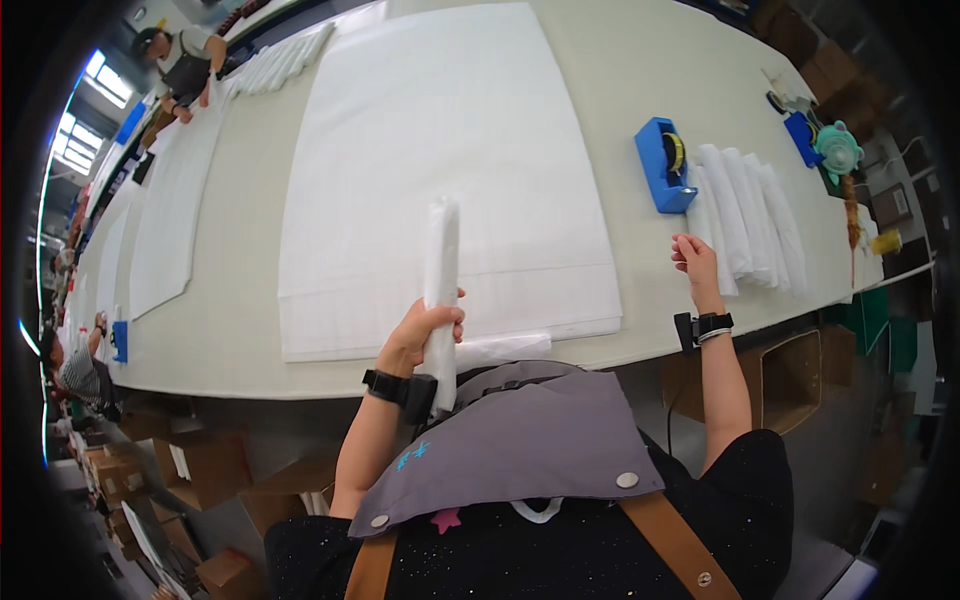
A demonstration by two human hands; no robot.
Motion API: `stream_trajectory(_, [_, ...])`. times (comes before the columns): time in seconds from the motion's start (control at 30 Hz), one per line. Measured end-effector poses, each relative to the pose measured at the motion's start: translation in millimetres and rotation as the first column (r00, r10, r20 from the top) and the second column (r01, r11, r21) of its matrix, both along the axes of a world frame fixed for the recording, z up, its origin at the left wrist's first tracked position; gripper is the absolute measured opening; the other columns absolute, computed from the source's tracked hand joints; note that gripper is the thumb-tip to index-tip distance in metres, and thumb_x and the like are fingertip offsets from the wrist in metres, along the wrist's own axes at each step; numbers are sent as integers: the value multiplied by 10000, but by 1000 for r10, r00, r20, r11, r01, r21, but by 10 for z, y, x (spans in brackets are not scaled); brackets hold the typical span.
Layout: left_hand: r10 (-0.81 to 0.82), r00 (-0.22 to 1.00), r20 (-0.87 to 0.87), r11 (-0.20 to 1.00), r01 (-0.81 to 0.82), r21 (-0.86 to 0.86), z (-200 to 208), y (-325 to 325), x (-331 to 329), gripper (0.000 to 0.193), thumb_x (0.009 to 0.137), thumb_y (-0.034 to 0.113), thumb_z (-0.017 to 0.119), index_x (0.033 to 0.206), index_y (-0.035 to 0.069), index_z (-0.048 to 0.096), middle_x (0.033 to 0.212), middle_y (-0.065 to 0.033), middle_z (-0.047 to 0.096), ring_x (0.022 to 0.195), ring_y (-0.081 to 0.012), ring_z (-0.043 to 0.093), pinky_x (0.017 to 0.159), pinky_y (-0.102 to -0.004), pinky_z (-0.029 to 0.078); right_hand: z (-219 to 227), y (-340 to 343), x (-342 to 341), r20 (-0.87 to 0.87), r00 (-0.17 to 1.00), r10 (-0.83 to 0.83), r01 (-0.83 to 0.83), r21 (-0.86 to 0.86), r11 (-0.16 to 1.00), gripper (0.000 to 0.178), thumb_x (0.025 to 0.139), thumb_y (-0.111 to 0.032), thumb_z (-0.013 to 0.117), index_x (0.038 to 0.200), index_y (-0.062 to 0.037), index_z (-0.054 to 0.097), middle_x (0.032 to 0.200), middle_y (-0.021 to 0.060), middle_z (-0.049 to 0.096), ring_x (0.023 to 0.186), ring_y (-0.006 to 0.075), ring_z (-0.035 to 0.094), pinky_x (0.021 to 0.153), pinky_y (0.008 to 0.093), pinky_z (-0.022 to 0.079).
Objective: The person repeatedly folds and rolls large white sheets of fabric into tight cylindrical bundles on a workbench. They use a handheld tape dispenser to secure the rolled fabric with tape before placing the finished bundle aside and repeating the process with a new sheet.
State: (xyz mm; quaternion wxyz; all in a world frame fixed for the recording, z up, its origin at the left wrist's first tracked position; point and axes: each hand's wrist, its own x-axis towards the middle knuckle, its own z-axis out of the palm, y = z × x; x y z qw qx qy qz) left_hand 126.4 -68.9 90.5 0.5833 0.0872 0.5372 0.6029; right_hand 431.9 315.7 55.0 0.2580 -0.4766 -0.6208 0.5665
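Over the near edge of the pale table (240,250), the person's left hand (428,326) is wrapping its fingers and thumb around a white roll (442,255), which is standing out lengthwise above the lower part of a broad white sheet (440,120). The right hand (700,262) is hovering beside the blue tape dispenser (656,165) with its fingers curling inward; whether it is pinching anything small, I cannot tell. The held roll is looking light and soft, probably slippery like thin film, and likely to be creasing or loosening under a hard squeeze rather than breaking; the middle of its length, with the fingers going right round, seems the best place for a hold. Counting up, one roll is resting in the hand, one flat white bundle (505,348) is lying along the table's near edge, and about five white rolls (735,220) are lying side by side at the right, their borders blending. One broad sheet is showing, though layers may be hiding beneath, and two blue dispensers are standing at the right, the second dispenser (801,138) farther off.
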Motion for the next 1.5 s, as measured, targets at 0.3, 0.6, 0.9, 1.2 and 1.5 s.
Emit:
stream_trajectory(0.3, [146, 981, -126, 985, -156, -73, 124, 106, 124, 502, 760, 85, 659, 1196, -14, 431, 746, -71, 556, 584, -162, 585, 561, -311, 516, -30, 1199, -175, 42, 988, -149, 112, 470, 875, 253, 877, -260, 671, 1031, -67, 725, 880, 24, 711, 783, 127, 640, 696, 265, 489])
stream_trajectory(0.6, [154, 973, -169, 980, -172, -97, 134, 237, 416, 514, 752, 99, 668, 1191, -28, 431, 757, -81, 569, 590, -172, 592, 566, -313, 494, 63, 1584, -483, 493, 865, 88, -213, 203, 956, 332, 814, -329, 717, 909, -13, 743, 812, 87, 716, 763, 171, 658, 707, 291, 490])
stream_trajectory(0.9, [162, 971, -175, 978, -181, -100, 75, 270, 516, 535, 764, 93, 667, 1218, -46, 422, 755, -80, 573, 599, -173, 596, 571, -313, 492, 58, 1649, -436, 61, 990, 125, -130, 95, 987, 187, 813, -188, 722, 875, -12, 727, 819, 42, 704, 728, 113, 632, 699, 242, 461])
stream_trajectory(1.2, [140, 965, -219, 979, -169, -116, 121, 314, 538, 522, 761, 89, 675, 1212, -41, 445, 763, -80, 588, 599, -168, 604, 568, -312, 494, 108, 1284, -225, 132, 991, 31, -35, 27, 999, 454, 814, -91, 745, 1140, 58, 466, 894, 148, 673, 790, 173, 685, 755, 254, 490])
stream_trajectory(1.5, [95, 962, -258, 976, -141, -168, 255, 380, 480, 450, 740, 84, 699, 1124, -31, 495, 766, -77, 587, 596, -164, 607, 548, -314, 509, -368, 1176, -185, 525, 807, -271, -99, 573, 814, 449, 796, -241, 723, 1112, -32, 483, 839, 160, 704, 809, 338, 672, 749, 417, 491])
